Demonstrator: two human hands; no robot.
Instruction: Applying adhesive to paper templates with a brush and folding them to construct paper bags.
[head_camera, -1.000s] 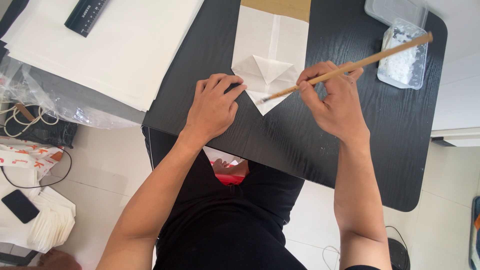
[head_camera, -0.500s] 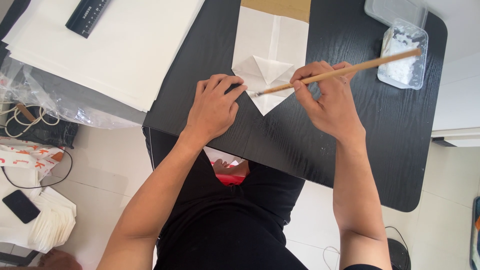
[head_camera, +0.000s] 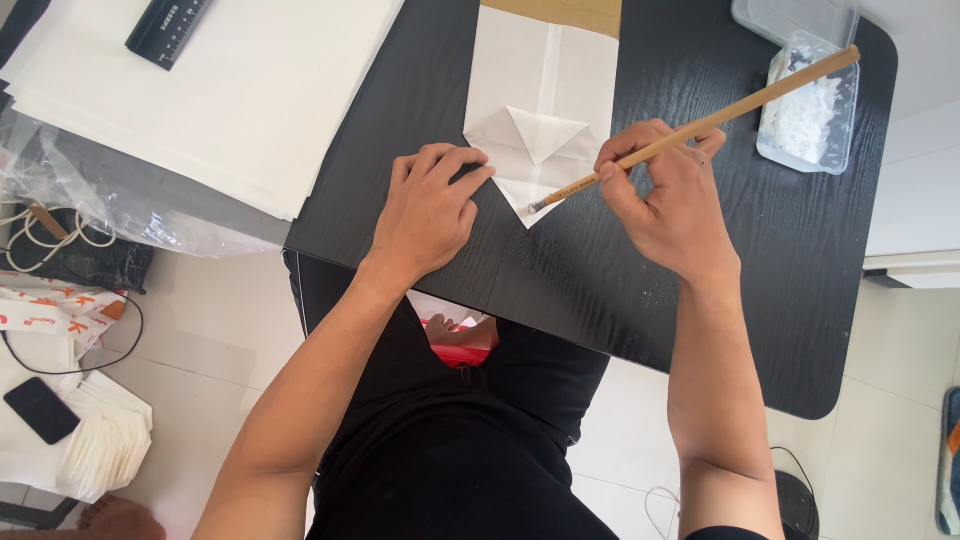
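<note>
Brush: pinched in right hand, tip on folded white paper.
Left hand: fingers flat, pressing paper's edge.

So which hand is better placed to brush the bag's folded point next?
Right, probably. The right hand already grips the brush, its tip resting at the folded point of the white paper bag. The left hand lies flat, pinning the bag's left edge.

Right hand shifted slightly left and nearer, tilting the brush steeper than half a second back; its tip moved from the folded paper's left flap to the right edge of the near point. Far end swung toward the plastic container.
</note>
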